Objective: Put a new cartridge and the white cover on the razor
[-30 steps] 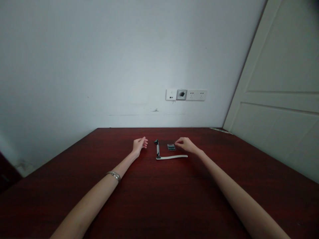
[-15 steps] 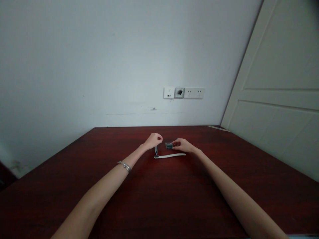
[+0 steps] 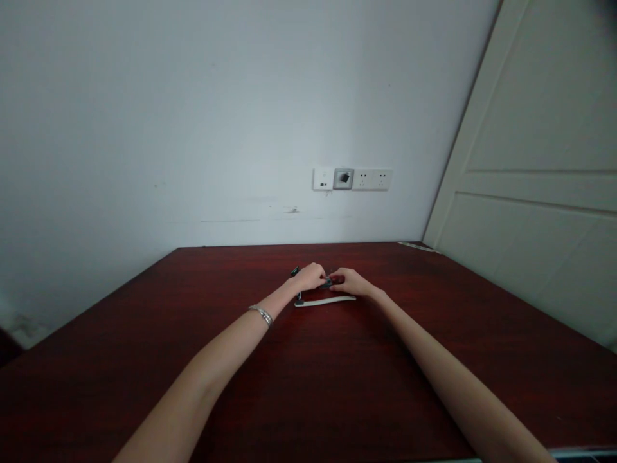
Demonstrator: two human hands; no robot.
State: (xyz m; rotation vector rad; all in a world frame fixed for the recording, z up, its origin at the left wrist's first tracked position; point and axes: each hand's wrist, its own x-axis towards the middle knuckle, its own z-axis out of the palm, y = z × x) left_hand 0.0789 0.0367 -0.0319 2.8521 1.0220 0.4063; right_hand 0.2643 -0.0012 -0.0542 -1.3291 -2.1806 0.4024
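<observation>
A small clear case (image 3: 328, 281) with something dark greenish inside lies between my hands, mostly covered by fingers. My right hand (image 3: 353, 283) pinches its right side between thumb and fingers. From the left, my left hand (image 3: 310, 276) has its fingers closed at the case's left edge; exactly what they pinch is hard to make out. Just in front of the hands lies a slim white handle-like strip (image 3: 330, 301) with a dark joint at its left end. A narrow dark-ended piece (image 3: 295, 271) rises from that end and is partly hidden behind my left hand.
The dark red wooden table (image 3: 308, 379) meets a white wall at the back. Wall sockets (image 3: 353, 179) sit above the table's rear edge. On the right stands a pale panelled door (image 3: 525, 173). A thin flat strip (image 3: 418, 247) lies at the back right corner.
My left hand has moved right and slightly down to the clear case, uncovering the dark end of the narrow piece. My right hand stays at the case. The view has shifted slightly.
</observation>
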